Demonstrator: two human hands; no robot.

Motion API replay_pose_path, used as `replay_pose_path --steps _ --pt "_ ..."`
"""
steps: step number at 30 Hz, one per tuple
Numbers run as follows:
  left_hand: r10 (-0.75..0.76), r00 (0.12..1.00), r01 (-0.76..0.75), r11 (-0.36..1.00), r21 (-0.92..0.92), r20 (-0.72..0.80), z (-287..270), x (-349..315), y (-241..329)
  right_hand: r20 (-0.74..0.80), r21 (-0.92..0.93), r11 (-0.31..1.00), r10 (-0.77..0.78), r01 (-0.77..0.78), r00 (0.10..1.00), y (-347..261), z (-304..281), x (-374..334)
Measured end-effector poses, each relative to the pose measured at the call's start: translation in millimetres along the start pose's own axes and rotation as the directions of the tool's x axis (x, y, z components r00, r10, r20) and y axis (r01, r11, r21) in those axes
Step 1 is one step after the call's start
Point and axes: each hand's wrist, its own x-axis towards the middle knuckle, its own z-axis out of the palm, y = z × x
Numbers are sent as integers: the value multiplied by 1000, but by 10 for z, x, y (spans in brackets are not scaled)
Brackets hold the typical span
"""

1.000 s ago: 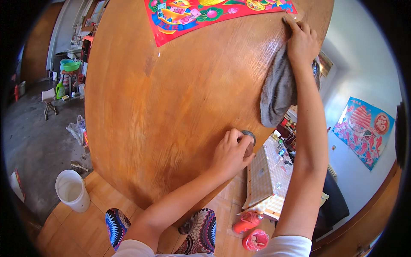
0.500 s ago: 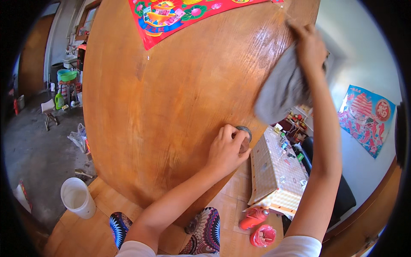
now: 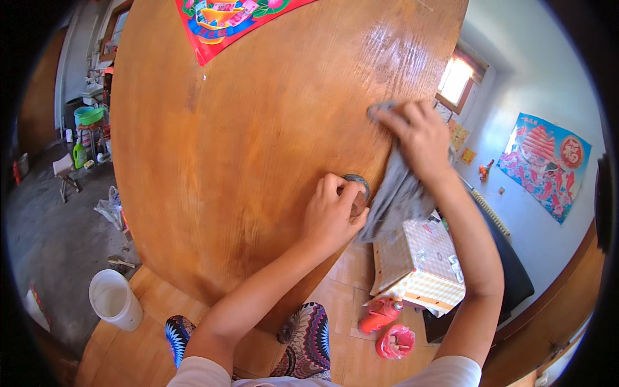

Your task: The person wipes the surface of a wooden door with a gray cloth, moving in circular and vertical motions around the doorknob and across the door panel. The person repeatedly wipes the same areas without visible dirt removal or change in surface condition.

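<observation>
A large brown wooden door (image 3: pixel 245 148) fills the middle of the view, with a red printed decoration (image 3: pixel 213 32) stuck near its top. My left hand (image 3: pixel 331 209) is closed round the door knob (image 3: pixel 358 201), in front of a dark round plate at the door's right edge. Higher up at that same edge, my right hand (image 3: pixel 416 135) grips a grey cloth (image 3: pixel 396 200). The cloth hangs down below the fingers, and one bunched end sticks out past the fingertips onto the wood. A wet-looking shine shows on the door's upper right.
A white bucket (image 3: pixel 116 300) stands at lower left. Past the door's right edge are a table with a checked cloth (image 3: pixel 419 258), a red flask (image 3: pixel 380 315) and a red bin (image 3: pixel 395 342). A small chair (image 3: pixel 64 171) and basins (image 3: pixel 90 116) are at far left.
My right hand has come down along the door's edge with the grey cloth, which now hangs lower. My left hand keeps its hold on the knob. The view has shifted slightly.
</observation>
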Motion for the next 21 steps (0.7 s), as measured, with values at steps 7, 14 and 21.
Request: replay_pose_path --steps 7,14,21 --pt "9 999 -9 1000 12 39 -41 17 42 -272 -280 882 305 -379 913 1056 199 817" --pt "28 999 -27 998 59 -16 26 4 -34 -113 -35 970 233 -239 966 -194 152 20" --pt "-1 1000 1 997 76 2 12 25 -3 18 -20 984 179 -178 984 130 60 169"
